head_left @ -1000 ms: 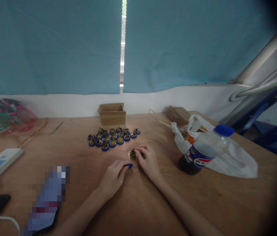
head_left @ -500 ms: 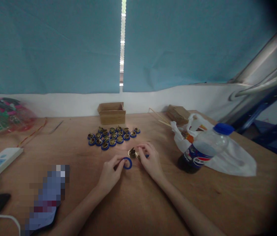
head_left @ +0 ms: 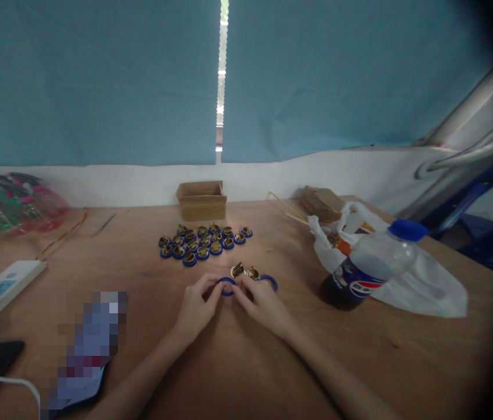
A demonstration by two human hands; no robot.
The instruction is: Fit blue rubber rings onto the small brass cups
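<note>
A blue ring (head_left: 227, 293) is pinched between both hands above the wooden table. My left hand (head_left: 200, 303) grips its left side with thumb and forefinger. My right hand (head_left: 264, 303) has its fingertips on the right side. Just beyond them lie two brass-coloured metal pieces (head_left: 238, 270) with raised parts. A second blue ring (head_left: 269, 283) rests beside my right hand, partly covered by it. Farther back, a cluster of round brass-coloured pieces seated in blue rings (head_left: 203, 251) is spread on the table.
An open cardboard box (head_left: 202, 207) stands behind the cluster. On the right, a cola bottle (head_left: 369, 268) leans by a white plastic bag (head_left: 430, 291). A power strip (head_left: 5, 291), a phone (head_left: 93, 350) and bagged pliers (head_left: 14, 201) are on the left.
My right hand has left the brass-coloured pieces and moved left to the blue ring in my left hand. The second ring now shows more beside it. The view has shifted slightly.
</note>
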